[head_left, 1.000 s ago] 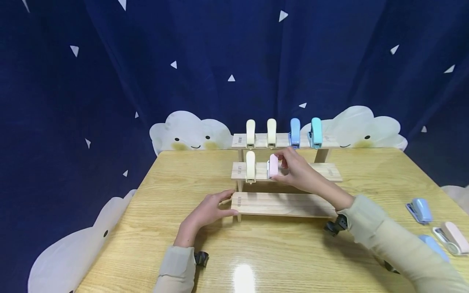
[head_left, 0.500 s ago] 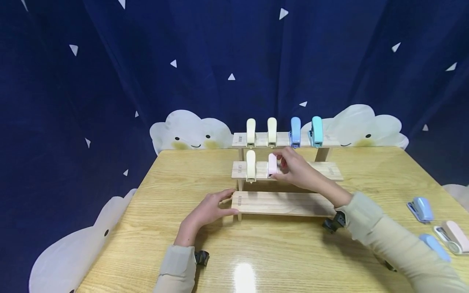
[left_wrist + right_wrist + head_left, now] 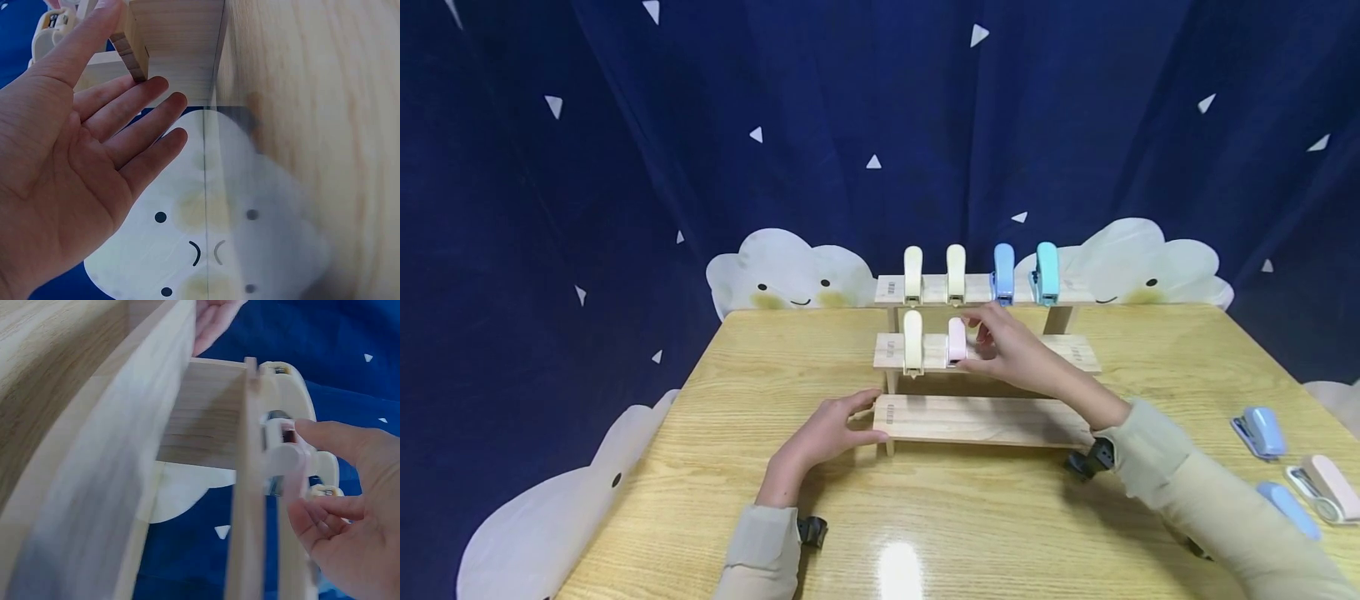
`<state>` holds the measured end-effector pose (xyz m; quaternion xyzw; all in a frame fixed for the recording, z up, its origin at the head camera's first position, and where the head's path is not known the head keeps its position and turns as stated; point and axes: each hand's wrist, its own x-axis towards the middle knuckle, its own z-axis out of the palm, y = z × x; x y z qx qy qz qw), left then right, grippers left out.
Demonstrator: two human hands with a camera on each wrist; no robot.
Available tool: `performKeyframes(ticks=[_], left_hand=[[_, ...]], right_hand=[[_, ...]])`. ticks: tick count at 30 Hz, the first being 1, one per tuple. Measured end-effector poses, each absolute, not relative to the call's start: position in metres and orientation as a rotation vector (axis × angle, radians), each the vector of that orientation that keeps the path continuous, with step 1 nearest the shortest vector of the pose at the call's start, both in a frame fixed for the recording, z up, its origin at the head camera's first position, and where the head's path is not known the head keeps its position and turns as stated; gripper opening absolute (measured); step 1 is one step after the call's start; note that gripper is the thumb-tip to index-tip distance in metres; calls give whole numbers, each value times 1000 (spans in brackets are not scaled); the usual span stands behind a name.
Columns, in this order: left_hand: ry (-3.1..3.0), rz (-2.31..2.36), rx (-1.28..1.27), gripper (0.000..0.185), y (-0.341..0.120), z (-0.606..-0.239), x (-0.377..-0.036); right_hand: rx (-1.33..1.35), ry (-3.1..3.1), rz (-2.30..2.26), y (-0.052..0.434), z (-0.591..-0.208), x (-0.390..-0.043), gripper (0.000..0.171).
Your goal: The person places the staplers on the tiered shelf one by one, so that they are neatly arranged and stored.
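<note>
A three-tier wooden rack [image 3: 985,419] stands on the table. On its top shelf are two cream staplers, a blue one and a teal one [image 3: 1047,272]. The middle shelf [image 3: 1075,353] carries a cream stapler [image 3: 913,342] and a pink stapler [image 3: 957,340]. My right hand [image 3: 977,337] pinches the pink stapler [image 3: 284,459] from its right side, thumb and fingers against it. My left hand [image 3: 865,417] lies open at the left end of the bottom shelf, with its straight fingers [image 3: 134,100] touching the wood.
Three loose staplers lie near the table's right edge: a blue one [image 3: 1260,431], a pink one [image 3: 1326,486] and another blue one [image 3: 1288,508]. Cloud-shaped cushions [image 3: 790,271] and a dark blue curtain stand behind the table.
The pink stapler has shifted slightly left and stands straighter on the middle shelf under my right hand. My left hand has not moved.
</note>
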<state>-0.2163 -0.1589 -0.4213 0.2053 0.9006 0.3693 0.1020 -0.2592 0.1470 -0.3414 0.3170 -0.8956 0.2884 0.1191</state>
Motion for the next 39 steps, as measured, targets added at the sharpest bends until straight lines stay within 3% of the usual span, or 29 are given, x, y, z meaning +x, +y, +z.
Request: performKeyframes(ticks=[9,16,39], left_hand=[[2668,1086,603,83,-158,-420,-216],[2660,1112,580,82,-161,-420,-215],[2643,1133,577,81,-158,-423,-216]], right_hand=[[842,-2520,771,186,-321,-231,63],[780,-2437,676,234,-321,-209,69],[486,-2700,492,347,-387,-146,72]])
